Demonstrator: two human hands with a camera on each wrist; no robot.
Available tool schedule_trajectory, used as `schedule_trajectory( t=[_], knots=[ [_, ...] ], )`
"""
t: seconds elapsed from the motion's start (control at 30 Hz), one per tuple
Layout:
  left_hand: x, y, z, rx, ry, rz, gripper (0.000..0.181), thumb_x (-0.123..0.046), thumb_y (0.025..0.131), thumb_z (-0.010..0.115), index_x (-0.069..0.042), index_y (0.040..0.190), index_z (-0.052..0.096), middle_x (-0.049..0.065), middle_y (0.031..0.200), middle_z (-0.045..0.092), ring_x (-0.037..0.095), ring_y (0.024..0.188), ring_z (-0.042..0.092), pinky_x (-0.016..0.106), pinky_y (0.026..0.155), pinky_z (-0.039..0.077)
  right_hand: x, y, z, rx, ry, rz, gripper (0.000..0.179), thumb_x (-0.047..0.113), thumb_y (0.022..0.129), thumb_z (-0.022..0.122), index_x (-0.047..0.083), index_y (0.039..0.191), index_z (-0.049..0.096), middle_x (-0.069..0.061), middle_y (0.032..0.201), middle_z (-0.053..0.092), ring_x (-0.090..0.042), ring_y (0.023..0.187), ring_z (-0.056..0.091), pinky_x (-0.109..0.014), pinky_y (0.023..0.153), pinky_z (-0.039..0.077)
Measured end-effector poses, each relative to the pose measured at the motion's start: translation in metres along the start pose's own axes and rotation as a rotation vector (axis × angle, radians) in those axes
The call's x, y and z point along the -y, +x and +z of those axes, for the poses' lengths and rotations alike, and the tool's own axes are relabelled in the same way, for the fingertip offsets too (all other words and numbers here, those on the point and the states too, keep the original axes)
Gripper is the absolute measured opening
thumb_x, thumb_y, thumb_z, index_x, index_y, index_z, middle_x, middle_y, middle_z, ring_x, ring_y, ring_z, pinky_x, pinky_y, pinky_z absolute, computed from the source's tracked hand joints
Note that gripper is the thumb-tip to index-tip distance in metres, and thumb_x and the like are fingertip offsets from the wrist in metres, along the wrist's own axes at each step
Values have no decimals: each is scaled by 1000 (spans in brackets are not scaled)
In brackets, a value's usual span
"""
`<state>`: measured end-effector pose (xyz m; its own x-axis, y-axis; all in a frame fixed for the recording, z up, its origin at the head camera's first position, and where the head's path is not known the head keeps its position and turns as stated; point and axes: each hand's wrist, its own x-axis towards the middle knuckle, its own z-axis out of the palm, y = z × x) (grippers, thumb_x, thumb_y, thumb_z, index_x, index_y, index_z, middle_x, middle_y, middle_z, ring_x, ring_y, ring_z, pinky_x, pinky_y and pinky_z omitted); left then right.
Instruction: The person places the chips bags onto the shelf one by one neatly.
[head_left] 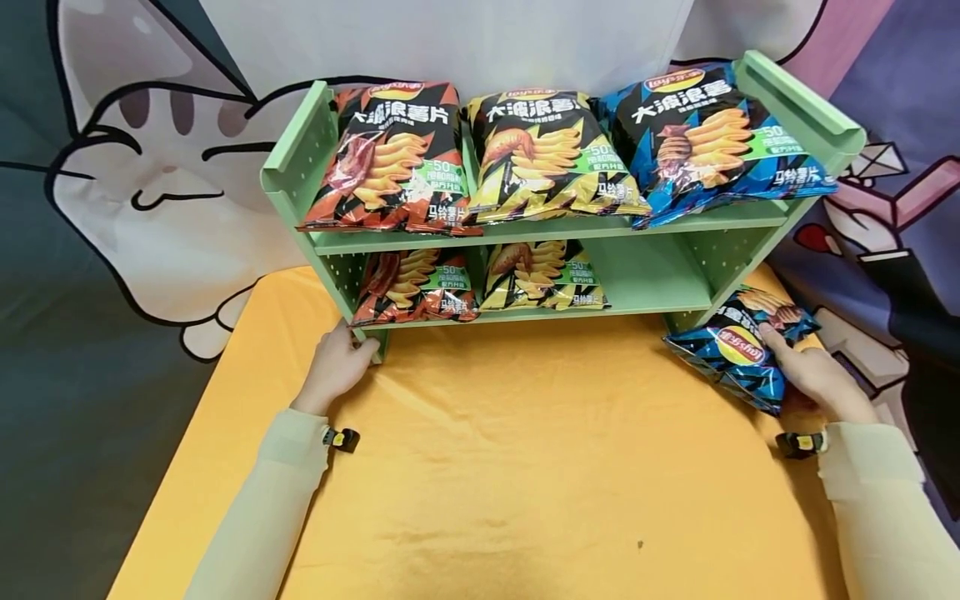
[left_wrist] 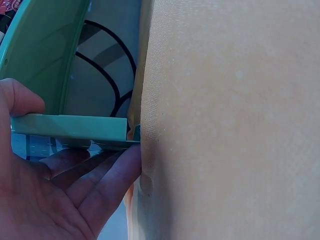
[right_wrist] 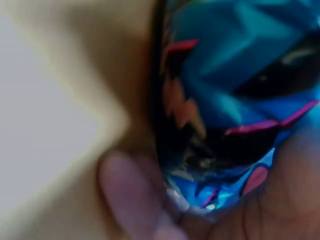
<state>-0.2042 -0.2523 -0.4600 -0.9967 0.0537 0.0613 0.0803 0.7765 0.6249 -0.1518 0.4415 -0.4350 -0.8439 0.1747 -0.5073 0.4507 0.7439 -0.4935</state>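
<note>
My left hand (head_left: 339, 367) grips the lower left leg of a green two-tier shelf (head_left: 525, 237). In the left wrist view the thumb lies on one side of the green leg (left_wrist: 70, 127) and the fingers on the other. My right hand (head_left: 817, 375) holds a blue chip bag (head_left: 738, 346) beside the shelf's lower right corner, thumb on its front. Close up in the right wrist view, the blue chip bag (right_wrist: 235, 100) is blurred between thumb and fingers. On the upper tier lie a red chip bag (head_left: 397, 158), a yellow one (head_left: 551, 154) and a blue one (head_left: 705, 137).
The lower tier holds a red chip bag (head_left: 417, 287) and a yellow chip bag (head_left: 543, 275), with bare shelf to their right. A yellow cloth (head_left: 525, 467) covers the table. Behind stands a backdrop with a cartoon cat (head_left: 172, 217).
</note>
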Motion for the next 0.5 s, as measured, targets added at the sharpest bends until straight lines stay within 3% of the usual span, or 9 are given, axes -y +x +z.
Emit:
schedule_trajectory(
  t=[0.07,0.17,0.23,0.33,0.47,0.5],
  knots=[
    [0,0,0,-1,0,0,55,-33,100,53,-8,148,47,10,74,57,25,59,50,36,54,38,-1,2,5,5,130,3,83,82,96,26,6,73,51,2,55,51,-18,48,56,-36,53,51],
    [0,1,0,-3,2,4,55,-33,100,53,-9,149,46,9,73,58,25,59,52,36,55,39,-3,2,10,-7,261,-17,88,76,99,31,-8,101,56,3,68,62,-13,57,66,-36,59,59],
    [-1,2,0,-5,0,6,56,-33,100,54,-9,149,46,8,72,59,25,59,52,36,55,40,-5,1,11,-43,290,-14,94,73,100,33,-16,123,48,-4,83,66,-11,65,67,-34,63,60],
    [-1,3,1,-1,-5,3,56,-33,100,54,-9,149,46,6,72,58,24,60,52,36,56,40,-7,0,12,-112,285,-1,102,71,100,34,-21,145,31,-29,114,60,-25,92,64,-31,72,54],
    [-1,2,1,5,-12,-9,57,-32,100,54,-9,151,45,6,70,56,24,58,50,37,55,38,-10,-4,16,-223,240,11,98,70,101,35,-18,145,34,-42,139,39,-41,108,46,-27,76,41],
    [0,2,1,3,-9,-8,57,-32,100,54,-9,151,45,5,70,56,24,58,51,37,55,39,-11,-5,17,-246,258,7,94,69,101,37,-17,138,39,-39,129,46,-39,102,49,-30,74,42]
  ],
)
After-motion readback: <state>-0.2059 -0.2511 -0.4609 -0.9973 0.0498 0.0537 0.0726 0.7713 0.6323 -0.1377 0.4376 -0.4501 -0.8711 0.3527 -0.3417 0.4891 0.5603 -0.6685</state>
